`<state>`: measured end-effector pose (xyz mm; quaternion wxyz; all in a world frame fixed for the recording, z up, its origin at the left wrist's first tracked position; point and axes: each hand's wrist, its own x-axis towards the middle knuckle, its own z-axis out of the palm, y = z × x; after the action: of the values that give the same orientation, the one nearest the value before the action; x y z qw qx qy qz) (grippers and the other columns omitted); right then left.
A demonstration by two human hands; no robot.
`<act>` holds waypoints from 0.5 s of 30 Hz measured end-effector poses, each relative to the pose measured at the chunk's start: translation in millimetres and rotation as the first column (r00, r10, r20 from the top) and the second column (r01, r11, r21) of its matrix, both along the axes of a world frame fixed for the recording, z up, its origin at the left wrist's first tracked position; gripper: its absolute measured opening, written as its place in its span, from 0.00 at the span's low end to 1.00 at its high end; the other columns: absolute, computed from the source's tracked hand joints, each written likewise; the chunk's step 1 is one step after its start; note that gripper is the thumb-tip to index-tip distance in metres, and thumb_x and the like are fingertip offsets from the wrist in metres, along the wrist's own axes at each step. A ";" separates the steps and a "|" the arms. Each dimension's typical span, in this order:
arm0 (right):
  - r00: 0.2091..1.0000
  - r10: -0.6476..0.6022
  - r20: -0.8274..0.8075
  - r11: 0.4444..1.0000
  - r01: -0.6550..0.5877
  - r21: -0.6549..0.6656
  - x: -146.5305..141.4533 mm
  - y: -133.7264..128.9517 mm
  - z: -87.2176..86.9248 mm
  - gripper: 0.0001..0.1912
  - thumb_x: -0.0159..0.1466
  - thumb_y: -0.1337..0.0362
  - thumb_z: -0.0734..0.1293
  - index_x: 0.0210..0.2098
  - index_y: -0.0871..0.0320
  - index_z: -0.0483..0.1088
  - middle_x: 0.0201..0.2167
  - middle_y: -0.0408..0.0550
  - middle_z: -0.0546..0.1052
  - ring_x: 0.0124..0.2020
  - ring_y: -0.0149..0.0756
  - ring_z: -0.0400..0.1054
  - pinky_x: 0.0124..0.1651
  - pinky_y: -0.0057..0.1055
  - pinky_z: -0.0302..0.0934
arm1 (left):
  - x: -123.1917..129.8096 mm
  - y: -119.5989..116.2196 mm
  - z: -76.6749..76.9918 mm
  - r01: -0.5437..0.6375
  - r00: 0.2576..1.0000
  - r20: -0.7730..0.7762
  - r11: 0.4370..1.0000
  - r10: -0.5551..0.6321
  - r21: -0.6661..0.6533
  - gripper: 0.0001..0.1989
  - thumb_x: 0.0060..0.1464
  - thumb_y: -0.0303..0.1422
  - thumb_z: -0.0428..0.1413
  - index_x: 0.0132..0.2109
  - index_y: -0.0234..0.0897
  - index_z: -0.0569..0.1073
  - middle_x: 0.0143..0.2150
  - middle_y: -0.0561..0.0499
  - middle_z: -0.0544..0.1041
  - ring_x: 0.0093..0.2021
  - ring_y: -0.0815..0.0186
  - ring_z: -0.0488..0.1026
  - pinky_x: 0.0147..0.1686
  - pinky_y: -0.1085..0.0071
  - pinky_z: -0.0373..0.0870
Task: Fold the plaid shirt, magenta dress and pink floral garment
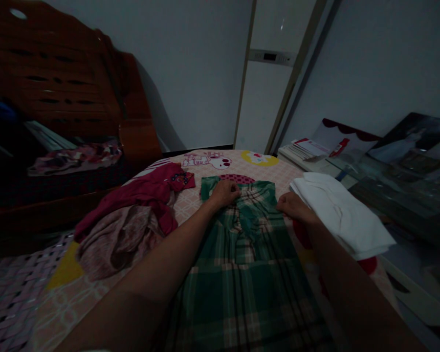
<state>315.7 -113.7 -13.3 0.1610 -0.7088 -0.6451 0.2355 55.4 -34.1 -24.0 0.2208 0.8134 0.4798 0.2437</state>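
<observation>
Across the middle of the patterned cover (188,203) lies a plaid garment (242,288), its gathered end on the far side. On that end the left hand (224,194) rests with fingers curled, though whether they pinch fabric I cannot tell; the right hand (295,206) grasps the garment's right edge, near a white cloth (344,210), while a red cloth (143,195) lies crumpled to the left.

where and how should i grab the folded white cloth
Probably by its right-hand edge, coming from the right, fingers under and thumb on top. The folded white cloth lies flat, and that side seems to reach past the patterned tablecloth. Pinching all layers together should keep the folds.
</observation>
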 end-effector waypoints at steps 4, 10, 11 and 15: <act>1.000 -0.017 0.022 0.999 0.018 -0.031 8.3 2.9 1.5 0.09 0.54 0.69 0.66 0.19 0.59 0.67 0.13 0.42 0.70 0.15 0.27 0.60 0.20 0.23 0.51 | 0.4 -0.3 0.0 0.005 0.998 -0.065 1.000 -0.003 0.030 0.06 0.50 0.31 0.58 0.33 0.35 0.79 0.30 0.50 0.80 0.33 0.64 0.74 0.34 0.73 0.65; 0.990 -0.140 0.002 0.962 0.136 0.239 5.3 8.1 1.1 0.08 0.58 0.66 0.64 0.27 0.61 0.73 0.21 0.46 0.76 0.20 0.30 0.67 0.25 0.25 0.58 | -6.2 7.9 -0.3 0.013 0.985 -0.174 0.999 -0.006 0.041 0.08 0.48 0.32 0.58 0.34 0.36 0.80 0.32 0.49 0.81 0.34 0.64 0.74 0.33 0.73 0.64; 0.989 -0.147 -0.004 0.941 0.142 0.306 3.3 9.5 -0.5 0.10 0.60 0.65 0.63 0.30 0.62 0.75 0.23 0.47 0.77 0.22 0.32 0.69 0.27 0.26 0.60 | -7.4 9.0 -0.2 0.025 0.984 -0.177 0.999 -0.019 0.036 0.07 0.48 0.32 0.58 0.34 0.36 0.80 0.32 0.50 0.81 0.34 0.64 0.74 0.33 0.73 0.63; 0.987 -0.098 0.131 0.904 0.033 0.425 -3.5 17.7 -6.8 0.15 0.64 0.65 0.60 0.41 0.63 0.77 0.34 0.53 0.81 0.34 0.39 0.74 0.42 0.31 0.65 | -9.4 9.5 -0.1 0.054 0.990 -0.129 0.998 -0.051 0.023 0.06 0.47 0.30 0.58 0.32 0.37 0.80 0.29 0.51 0.80 0.32 0.65 0.74 0.32 0.73 0.63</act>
<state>312.2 -96.0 -20.1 0.2695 -0.6942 -0.6668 0.0313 46.0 -24.6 -24.0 0.1851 0.8425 0.4683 0.1915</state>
